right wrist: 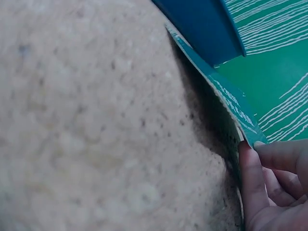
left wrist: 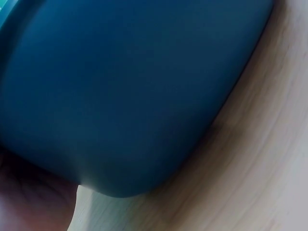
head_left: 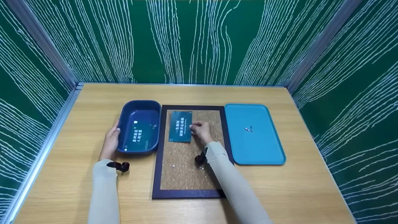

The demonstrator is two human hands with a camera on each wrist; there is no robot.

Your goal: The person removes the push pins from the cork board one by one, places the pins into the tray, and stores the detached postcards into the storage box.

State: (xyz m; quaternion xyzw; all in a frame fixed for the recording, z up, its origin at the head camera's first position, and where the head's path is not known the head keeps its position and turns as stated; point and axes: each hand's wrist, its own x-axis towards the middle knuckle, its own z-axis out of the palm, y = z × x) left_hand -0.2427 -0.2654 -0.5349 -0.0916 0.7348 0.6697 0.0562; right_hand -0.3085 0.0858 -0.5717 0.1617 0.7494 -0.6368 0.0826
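My right hand (head_left: 202,130) pinches the right edge of a green card (head_left: 180,127) with white lettering, between thumb and finger. That card lies over the upper left of a framed cork board (head_left: 183,161); in the right wrist view its held edge (right wrist: 226,98) stands raised off the cork, with a shadow beneath. My left hand (head_left: 111,140) rests along the outer left wall of a dark blue basin (head_left: 140,104), fingers extended and thumb at the rim. In the left wrist view it touches the basin's side (left wrist: 130,96). Another green lettered card (head_left: 139,137) lies inside the basin.
A light blue tray (head_left: 255,146) sits right of the board, with several tiny pieces (head_left: 248,128) on it. Small clear bits (head_left: 173,165) show on the lower cork. Green panels (head_left: 199,40) with white lines enclose the wooden table (head_left: 62,174) at back and sides.
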